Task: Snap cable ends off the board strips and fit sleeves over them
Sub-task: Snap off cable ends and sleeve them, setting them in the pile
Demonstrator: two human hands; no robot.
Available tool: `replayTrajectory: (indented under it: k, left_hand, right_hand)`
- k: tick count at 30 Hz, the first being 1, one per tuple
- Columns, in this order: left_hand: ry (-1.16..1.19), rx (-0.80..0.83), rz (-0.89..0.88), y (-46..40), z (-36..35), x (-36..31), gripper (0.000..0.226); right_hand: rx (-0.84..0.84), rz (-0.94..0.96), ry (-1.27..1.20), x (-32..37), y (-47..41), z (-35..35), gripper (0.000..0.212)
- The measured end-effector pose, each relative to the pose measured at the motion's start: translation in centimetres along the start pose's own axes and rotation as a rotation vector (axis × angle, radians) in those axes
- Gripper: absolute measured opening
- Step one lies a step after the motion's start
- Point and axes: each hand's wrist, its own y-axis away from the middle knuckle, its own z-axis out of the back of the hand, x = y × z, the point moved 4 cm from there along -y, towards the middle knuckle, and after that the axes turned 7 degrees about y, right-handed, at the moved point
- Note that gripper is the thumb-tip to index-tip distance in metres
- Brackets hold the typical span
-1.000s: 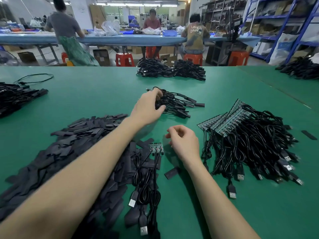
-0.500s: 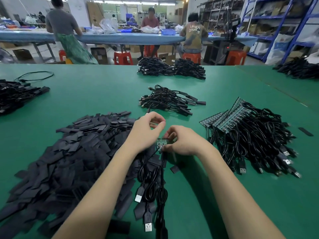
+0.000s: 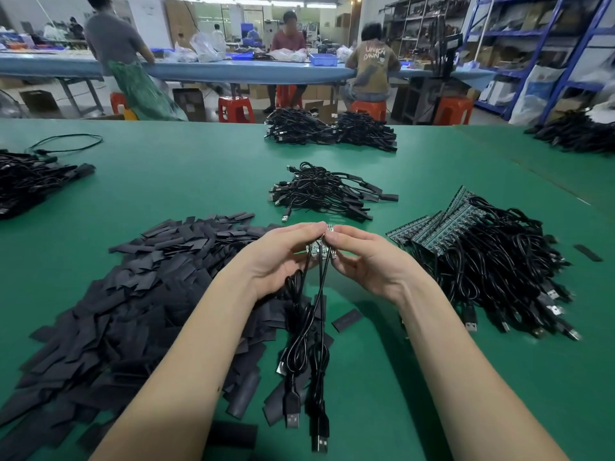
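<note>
My left hand (image 3: 276,257) and my right hand (image 3: 369,261) together pinch a small green board strip (image 3: 322,248) lifted above the green table (image 3: 199,181). Black cables (image 3: 304,327) hang down from the strip, their USB plugs (image 3: 293,419) lying near the front edge. A wide heap of flat black sleeves (image 3: 133,294) lies to the left under my left forearm. A pile of board strips with cables attached (image 3: 482,257) sits to the right. A small heap of sleeved cables (image 3: 326,193) lies just beyond my hands.
More cable bundles lie at the far centre (image 3: 332,131), at the left edge (image 3: 30,181) and at the far right (image 3: 579,134). A loose sleeve (image 3: 346,320) lies below my right wrist. People work at a blue table (image 3: 233,69) behind.
My left hand came back from the sleeved cable heap to the strip. Both hands have raised the strip off the table, and its cables now hang from it.
</note>
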Motion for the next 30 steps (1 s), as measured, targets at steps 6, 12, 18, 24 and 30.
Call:
replayTrajectory:
  k: [6,12,18,24,30]
  left_hand:
    - [-0.004,-0.052,-0.018,-0.1,0.6,0.3,0.014]
    - [-0.061,-0.045,0.007,0.3,0.8,0.0,0.033]
    - [-0.063,-0.015,0.009,0.5,1.2,-0.2,0.038]
    - [-0.042,-0.009,0.02,0.8,1.1,0.0,0.045]
    - [-0.052,-0.008,0.037,1.0,0.9,0.0,0.039]
  right_hand:
    - [-0.019,-0.112,-0.121,-0.3,0.5,-0.2,0.039]
    - [0.016,-0.152,-0.156,-0.5,0.8,-0.7,0.037]
    - [0.093,-0.163,-0.296,-1.2,0.7,-1.7,0.016]
    - [0.071,-0.163,-0.303,-1.4,0.8,-1.7,0.021]
    - [0.071,-0.165,-0.334,-1.7,0.9,-1.6,0.026]
